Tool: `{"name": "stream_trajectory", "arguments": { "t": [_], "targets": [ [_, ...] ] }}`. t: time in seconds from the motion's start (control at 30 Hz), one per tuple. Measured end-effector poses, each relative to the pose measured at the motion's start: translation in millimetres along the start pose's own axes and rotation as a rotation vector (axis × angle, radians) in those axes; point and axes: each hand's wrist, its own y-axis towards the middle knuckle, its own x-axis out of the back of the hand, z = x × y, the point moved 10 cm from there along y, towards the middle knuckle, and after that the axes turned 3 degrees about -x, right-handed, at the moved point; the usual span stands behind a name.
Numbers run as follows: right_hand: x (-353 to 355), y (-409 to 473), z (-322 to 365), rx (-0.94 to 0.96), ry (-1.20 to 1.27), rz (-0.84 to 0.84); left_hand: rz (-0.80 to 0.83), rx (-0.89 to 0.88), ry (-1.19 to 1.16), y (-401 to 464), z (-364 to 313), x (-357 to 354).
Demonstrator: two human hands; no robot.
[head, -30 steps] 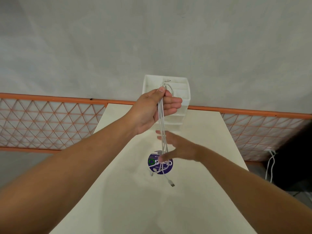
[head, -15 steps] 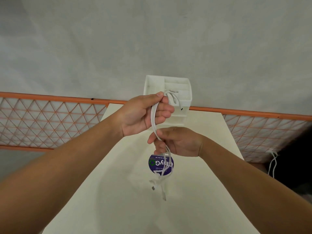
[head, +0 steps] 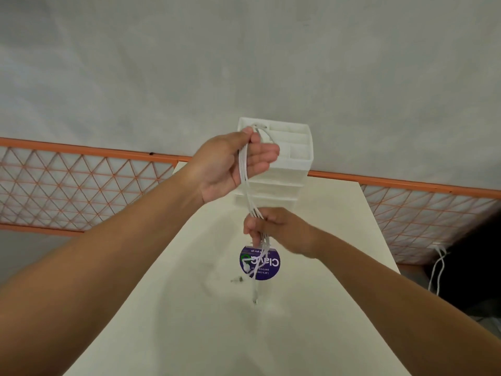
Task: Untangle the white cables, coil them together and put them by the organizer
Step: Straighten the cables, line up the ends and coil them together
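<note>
Above the pale tabletop (head: 311, 335), two bare hands hold one bundle of white cables (head: 248, 191) in the air. Farthest left and beyond the tabletop runs one orange lattice fence (head: 81, 185), which continues on the right side behind the table. The left hand (head: 233, 164) is raised, palm turned toward the camera; its thumb presses the top of the bundle against loosely curled fingers, and a short loop of cable with a plug end sticks out above the thumb. From there the bundle hangs almost straight down, its long axis vertical and leaning slightly right toward the bottom. Several separate strands show in it, but their exact number cannot be counted. Behind the left hand stands one white organizer (head: 292, 164) at the far end of the tabletop, its open compartments facing up and its drawer fronts facing the camera. Lower down, the right hand (head: 276, 229) is closed round the same bundle, fingers curled about the strands. Below this hand the loose ends spread out, and at least two plug tips lie on or just over the tabletop, one pointing left and one pointing toward the camera. They cross one round purple sticker (head: 260, 263) with white lettering, stuck flat on the tabletop. At the far right, off the table, one more white cord (head: 437, 270) hangs against a dark area.
</note>
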Motion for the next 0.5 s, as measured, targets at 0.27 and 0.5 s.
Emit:
{"name": "stream_trajectory", "arguments": {
  "t": [0.27,0.5],
  "targets": [
    [1.1,3.8,-77.8,-0.125,-0.341,-0.119,-0.036,-0.032,0.025,10.1,-4.6,-4.5],
    [12.9,-7.9,-132.0,-0.302,-0.412,-0.163,-0.116,-0.098,-0.125,14.3,-19.3,7.5]
  ]
}}
